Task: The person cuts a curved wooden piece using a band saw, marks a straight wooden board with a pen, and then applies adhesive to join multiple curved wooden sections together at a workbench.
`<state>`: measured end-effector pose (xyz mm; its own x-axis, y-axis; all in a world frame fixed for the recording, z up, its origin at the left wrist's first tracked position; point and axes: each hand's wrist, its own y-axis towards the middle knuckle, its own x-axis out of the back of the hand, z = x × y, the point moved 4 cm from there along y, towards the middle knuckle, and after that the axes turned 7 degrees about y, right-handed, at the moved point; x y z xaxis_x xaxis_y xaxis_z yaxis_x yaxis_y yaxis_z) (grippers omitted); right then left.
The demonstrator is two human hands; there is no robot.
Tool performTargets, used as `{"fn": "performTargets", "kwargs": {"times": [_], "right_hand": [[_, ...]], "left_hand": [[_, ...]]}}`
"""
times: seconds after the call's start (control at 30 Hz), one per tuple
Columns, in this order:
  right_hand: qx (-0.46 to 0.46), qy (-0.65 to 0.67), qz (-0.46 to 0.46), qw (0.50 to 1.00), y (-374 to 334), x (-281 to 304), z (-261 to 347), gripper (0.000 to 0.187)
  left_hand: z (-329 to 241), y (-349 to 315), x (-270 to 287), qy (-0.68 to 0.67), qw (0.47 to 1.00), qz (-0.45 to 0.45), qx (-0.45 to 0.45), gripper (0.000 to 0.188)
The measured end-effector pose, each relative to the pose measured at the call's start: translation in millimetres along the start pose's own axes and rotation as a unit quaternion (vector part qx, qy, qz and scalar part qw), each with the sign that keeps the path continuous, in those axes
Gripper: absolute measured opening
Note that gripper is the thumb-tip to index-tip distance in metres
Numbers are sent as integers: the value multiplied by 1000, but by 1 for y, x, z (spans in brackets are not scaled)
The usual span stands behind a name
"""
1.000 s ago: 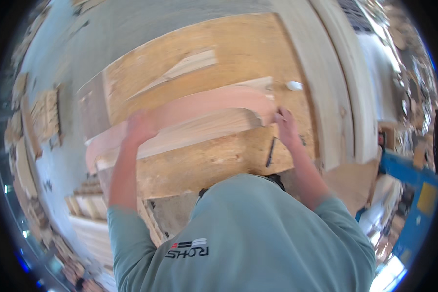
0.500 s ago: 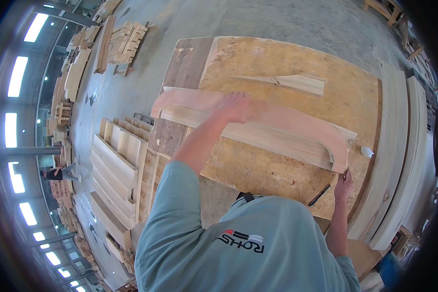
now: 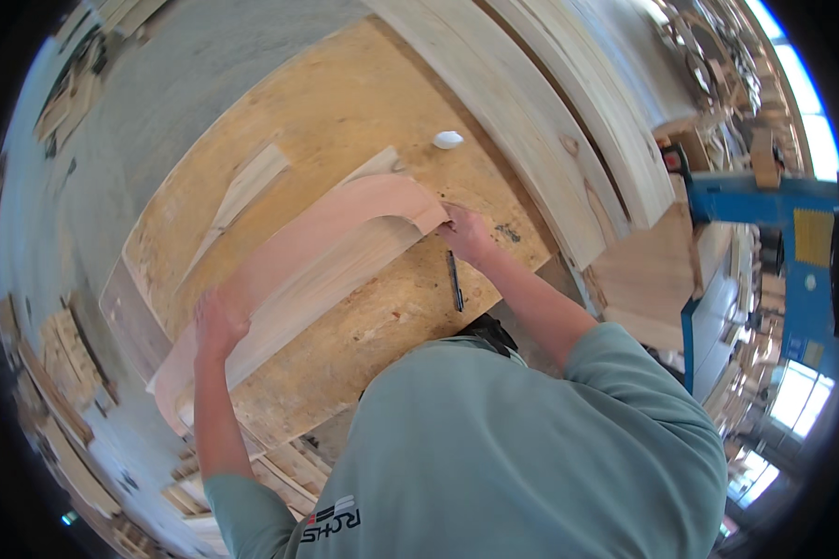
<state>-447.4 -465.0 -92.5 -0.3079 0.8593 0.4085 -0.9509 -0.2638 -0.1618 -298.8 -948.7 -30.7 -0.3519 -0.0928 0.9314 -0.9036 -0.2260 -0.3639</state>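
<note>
A long pink board (image 3: pixel 294 238) with curved, down-turned ends lies over a pale wooden plank (image 3: pixel 322 270) on the worn workbench (image 3: pixel 364 326). My left hand (image 3: pixel 221 323) grips the pink board toward its left end, fingers over its far edge and slightly blurred. At the opposite end, my right hand (image 3: pixel 468 233) is closed around the tip of the board, its fingertips partly hidden. A black pen (image 3: pixel 455 282) lies on the bench just below my right hand. Beyond the pink board rests a pale tapered offcut (image 3: pixel 247 191).
A small white object (image 3: pixel 447 140) sits near the bench's far right side. Long thick planks (image 3: pixel 522 121) run alongside that edge. Blue machinery (image 3: pixel 764 200) stands at the right. Stacked lumber (image 3: pixel 70 349) lies on the floor at the left, with more boards below the bench's left corner.
The view has swung to the right, bringing in the blue machinery. My left hand sits nearer the board's left end than before; my right hand stays at the right end.
</note>
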Motion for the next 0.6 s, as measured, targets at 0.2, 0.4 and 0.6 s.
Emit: {"fn": "performTargets", "kwargs": {"times": [0.2,0.4,0.6], "right_hand": [[134,-66,-32,988,-11,-18,-10,49],[198,-47,-67,977,-6,-27,-16,59],[157,8,-45,987,0,-26,-21,71]], "left_hand": [[-4,-6,7,33,999,21,-2,100],[-56,23,32,55,995,78,-41,110],[-96,47,26,44,995,79,-32,96]]}}
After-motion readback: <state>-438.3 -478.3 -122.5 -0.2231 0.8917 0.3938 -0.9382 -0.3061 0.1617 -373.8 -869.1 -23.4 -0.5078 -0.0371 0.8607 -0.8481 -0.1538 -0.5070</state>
